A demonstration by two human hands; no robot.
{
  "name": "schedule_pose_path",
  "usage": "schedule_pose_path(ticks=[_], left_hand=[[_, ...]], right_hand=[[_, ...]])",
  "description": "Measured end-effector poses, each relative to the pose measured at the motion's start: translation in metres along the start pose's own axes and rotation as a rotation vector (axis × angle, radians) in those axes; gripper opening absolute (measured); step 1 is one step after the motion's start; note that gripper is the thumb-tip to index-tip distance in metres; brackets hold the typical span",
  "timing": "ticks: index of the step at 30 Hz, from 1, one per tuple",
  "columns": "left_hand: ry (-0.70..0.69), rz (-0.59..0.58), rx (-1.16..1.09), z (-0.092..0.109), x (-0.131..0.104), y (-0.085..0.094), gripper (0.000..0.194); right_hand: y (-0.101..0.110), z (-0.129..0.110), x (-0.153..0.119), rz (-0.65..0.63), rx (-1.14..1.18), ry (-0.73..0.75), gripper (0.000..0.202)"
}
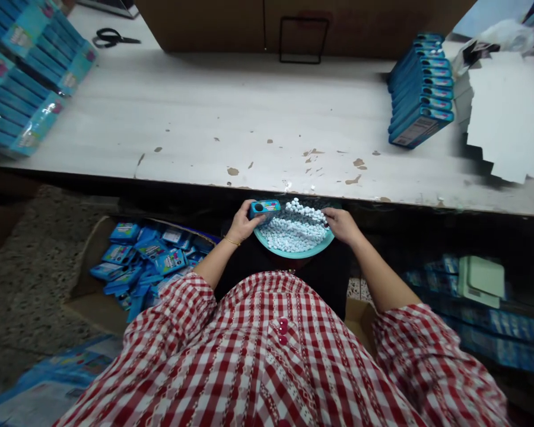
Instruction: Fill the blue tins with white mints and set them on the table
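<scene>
My left hand (242, 225) is closed around a small blue box (265, 207), held over the left rim of a round teal bowl (295, 254). Small white pellets (293, 236) fill the bowl, which sits at my lap below the table's edge. At the bowl's right side, my right hand (342, 225) has its fingers pinched together. From those fingertips a raised, heaped strip of pellets (306, 210) stretches left toward the box. Whatever carries the strip is hidden beneath the pellets.
A carton (102, 228) of loose blue boxes stands lower left. On the white table (231, 112) are wrapped blue packs (31, 77), scissors (113, 38), a row of blue boxes (420, 95) and white card sheets (511, 112). A large cardboard box (213, 26) borders the back.
</scene>
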State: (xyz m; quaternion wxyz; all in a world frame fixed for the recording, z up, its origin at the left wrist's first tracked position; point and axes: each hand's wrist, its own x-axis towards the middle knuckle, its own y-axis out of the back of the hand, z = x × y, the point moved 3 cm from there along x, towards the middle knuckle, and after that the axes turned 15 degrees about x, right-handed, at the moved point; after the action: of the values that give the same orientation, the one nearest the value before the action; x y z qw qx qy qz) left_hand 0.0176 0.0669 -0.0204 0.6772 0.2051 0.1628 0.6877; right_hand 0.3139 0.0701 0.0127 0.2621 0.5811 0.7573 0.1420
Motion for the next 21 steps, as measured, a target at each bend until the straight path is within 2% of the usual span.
schedule_pose_path(ticks=[3,6,11,14,18,21], left_hand=[[-0.068,-0.055,0.099,0.014,0.001,-0.016,0.04],[-0.137,-0.108,0.183,0.026,0.002,-0.028,0.039],[-0.222,-0.163,0.306,0.035,0.0,-0.034,0.038],[-0.238,-0.162,0.34,0.034,-0.002,-0.034,0.038],[-0.235,-0.139,0.333,0.031,-0.002,-0.032,0.039],[-0.209,-0.121,0.279,0.027,-0.001,-0.027,0.039]], right_hand=[[0.016,-0.032,0.0,-0.086,0.0,0.04,0.035],[0.022,-0.066,0.003,-0.175,-0.187,0.021,0.036],[0.012,-0.119,0.004,-0.299,-0.661,-0.037,0.039],[0.002,-0.144,0.004,-0.357,-0.833,-0.059,0.038],[0.003,-0.156,0.0,-0.324,-0.894,-0.034,0.037],[0.023,-0.133,-0.008,-0.258,-0.851,-0.026,0.037]])
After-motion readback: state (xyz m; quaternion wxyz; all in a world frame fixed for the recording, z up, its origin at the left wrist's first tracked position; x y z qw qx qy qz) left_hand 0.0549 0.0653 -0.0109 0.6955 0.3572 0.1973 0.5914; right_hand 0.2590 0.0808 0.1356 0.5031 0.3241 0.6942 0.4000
